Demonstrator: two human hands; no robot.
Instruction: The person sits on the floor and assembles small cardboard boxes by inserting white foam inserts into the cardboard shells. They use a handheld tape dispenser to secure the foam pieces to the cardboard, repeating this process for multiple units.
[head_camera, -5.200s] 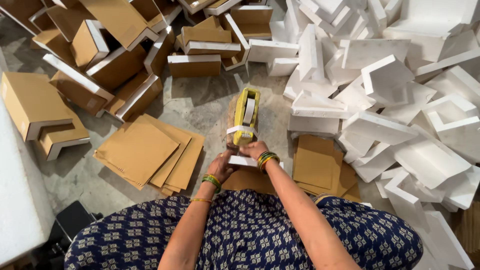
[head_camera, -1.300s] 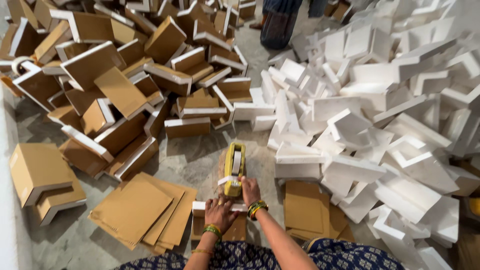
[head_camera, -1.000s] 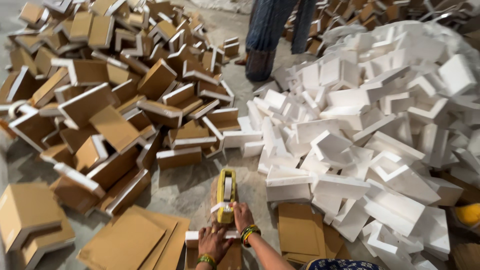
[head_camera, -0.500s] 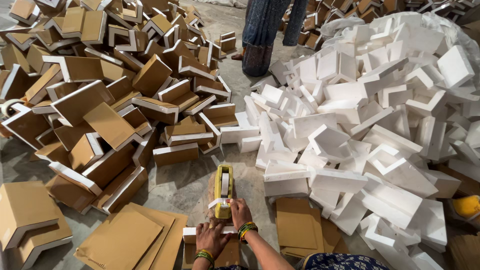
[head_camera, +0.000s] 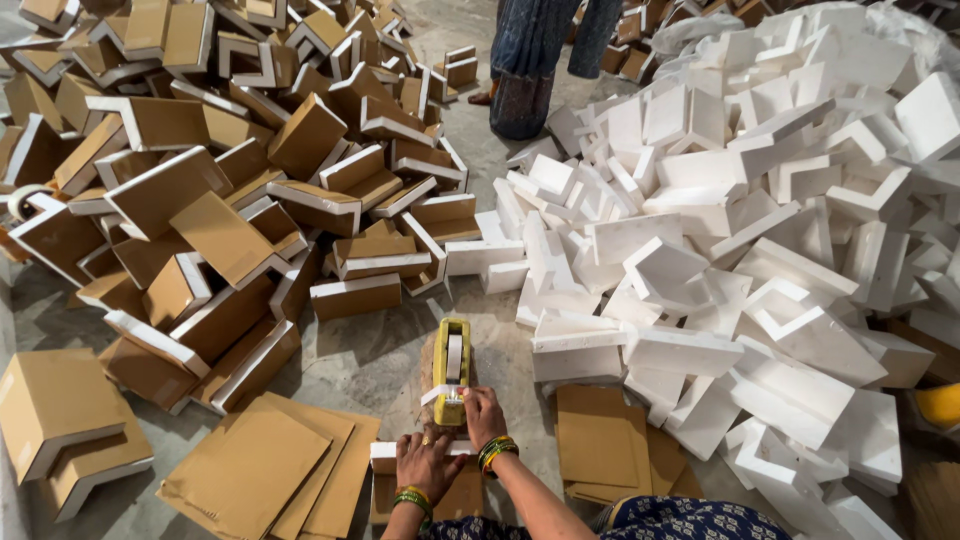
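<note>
so the view has tipped up since a few seconds back, way more of the far piles show now, but the hands barely moved. left hand (head_camera: 428, 463) presses flat and open on the cardboard-wrapped foam corner (head_camera: 385, 458) at the near edge, same as half a second ago. right hand (head_camera: 482, 412) has its grip closed around the yellow tape dispenser (head_camera: 451, 368), which sits just beyond that piece, so the taping looks like it's still mid-strip. bare concrete floor (head_camera: 380, 350): flat cardboard sheets (head_camera: 270, 485) near left, heap of wrapped corners (head_camera: 220, 190) far left, white foam corner pile (head_camera: 760, 230) right, another person's legs (head_camera: 530, 60) far back.
</note>
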